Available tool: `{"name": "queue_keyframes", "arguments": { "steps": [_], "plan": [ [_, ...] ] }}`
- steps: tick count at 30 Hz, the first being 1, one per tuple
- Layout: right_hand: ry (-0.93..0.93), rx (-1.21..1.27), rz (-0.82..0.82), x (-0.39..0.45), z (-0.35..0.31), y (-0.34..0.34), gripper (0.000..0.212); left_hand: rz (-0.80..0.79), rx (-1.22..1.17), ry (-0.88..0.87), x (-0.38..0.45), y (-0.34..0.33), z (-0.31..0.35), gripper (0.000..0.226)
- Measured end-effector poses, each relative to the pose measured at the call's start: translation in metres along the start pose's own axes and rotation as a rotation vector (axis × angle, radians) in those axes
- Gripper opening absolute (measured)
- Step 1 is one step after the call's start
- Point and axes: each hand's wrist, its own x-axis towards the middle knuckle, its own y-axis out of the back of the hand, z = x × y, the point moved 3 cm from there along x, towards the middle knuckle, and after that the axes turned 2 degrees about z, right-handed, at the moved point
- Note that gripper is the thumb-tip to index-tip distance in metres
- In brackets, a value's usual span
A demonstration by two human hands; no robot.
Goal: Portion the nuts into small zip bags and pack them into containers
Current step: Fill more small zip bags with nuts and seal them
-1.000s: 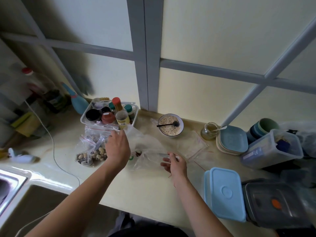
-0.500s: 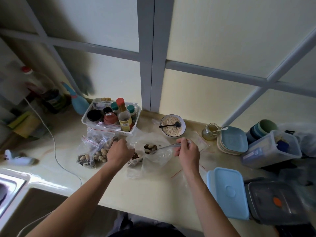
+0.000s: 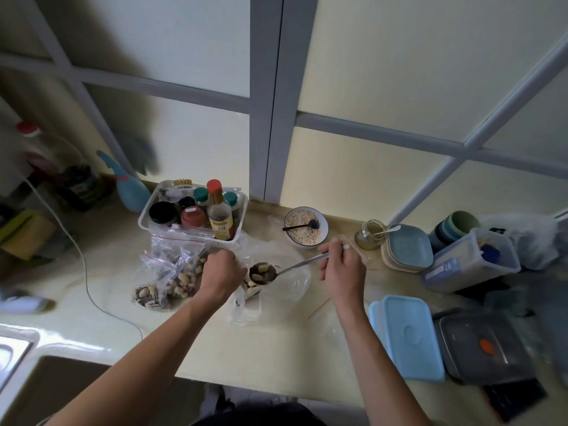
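Note:
My right hand point(image 3: 341, 269) grips the handle of a metal spoon point(image 3: 276, 270), whose bowl holds several nuts and hangs over a clear plastic bag point(image 3: 276, 290). My left hand point(image 3: 221, 272) grips the left edge of that bag, its fingers curled under and hidden. A few nuts point(image 3: 252, 289) lie inside the bag below the spoon. Left of my hand lie small zip bags filled with nuts point(image 3: 172, 278) in a pile. A light blue lidded container point(image 3: 405, 333) and a grey lidded container point(image 3: 482, 348) sit at the right.
A white basket of bottles and jars point(image 3: 196, 210) stands behind the bags. A bowl of oats with a black spoon point(image 3: 305, 226), a glass jar point(image 3: 370, 233), stacked blue plates point(image 3: 405, 247) and a clear box point(image 3: 470, 259) line the back. A sink point(image 3: 18, 358) sits at the left.
My right hand picked up the spoon from the counter, lifted it and brought a scoop of nuts leftward over the bag. My left hand shifted right to hold the bag's edge.

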Motion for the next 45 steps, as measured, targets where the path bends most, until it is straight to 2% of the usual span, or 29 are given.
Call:
{"name": "queue_keyframes", "arguments": {
  "steps": [4, 8, 10, 12, 18, 23, 29, 33, 38, 45],
  "plan": [
    [0.104, -0.059, -0.199, -0.028, -0.012, -0.022, 0.028, -0.014, -0.041, -0.007, 0.0, -0.002, 0.0, 0.026],
    [0.399, -0.308, -0.541, -0.046, -0.018, -0.039, 0.019, -0.011, -0.059, -0.013, 0.002, -0.002, 0.001, 0.025],
    [0.418, -0.399, -0.644, -0.05, -0.017, -0.041, 0.021, -0.008, -0.069, -0.013, 0.002, -0.002, 0.001, 0.024],
    [0.387, -0.412, -0.667, -0.053, -0.017, -0.035, 0.022, -0.015, -0.071, -0.015, 0.002, -0.002, 0.0, 0.021],
    [0.329, -0.171, -0.463, -0.046, -0.021, -0.01, 0.02, -0.017, -0.088, -0.039, 0.002, 0.0, -0.003, 0.024],
    [0.352, -0.027, -0.313, -0.038, -0.028, 0.006, 0.025, 0.008, -0.047, -0.069, 0.003, 0.007, -0.006, 0.028],
    [0.326, -0.101, -0.071, -0.031, -0.023, 0.007, 0.022, 0.007, 0.014, -0.063, 0.004, 0.012, -0.011, 0.02],
    [0.399, -0.287, -0.049, -0.024, -0.005, -0.012, 0.019, 0.006, -0.012, -0.033, 0.006, 0.011, -0.01, 0.022],
    [0.366, -0.344, -0.081, -0.024, 0.029, -0.042, 0.016, 0.005, -0.021, -0.034, 0.007, 0.01, -0.007, 0.025],
    [0.373, -0.43, -0.045, -0.032, 0.053, -0.064, 0.018, 0.018, -0.051, -0.019, 0.01, 0.008, -0.007, 0.029]
  ]
}}
